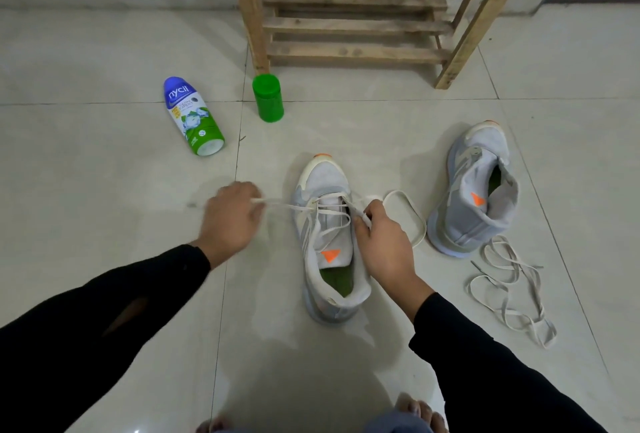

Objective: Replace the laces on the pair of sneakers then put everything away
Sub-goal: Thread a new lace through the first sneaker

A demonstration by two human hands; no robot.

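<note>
Both hands are on the near sneaker [329, 242], which stands on the floor [104, 162] just ahead of my toes. My left hand [230, 218] has its fingers [247, 192] clenched round one end of the lace [294, 208], drawn taut to the left. My right hand [384, 242] pinches the other end at the eyelets, with slack looped on the floor beside it.

I reckon a harder left pull would leave the ends uneven or skid the shoe, and that loop may twist flat-side wrong. The loose lace [512, 290] heaped to the right could knot when lifted. Beyond it, the second sneaker [474, 190] is unlaced and holds only a green insole.

Farther left, the powder bottle [192, 117] lies on its side and might roll. The green jar [267, 98] stands lidded by the wooden rack [346, 24]. I cannot see what either holds.
</note>
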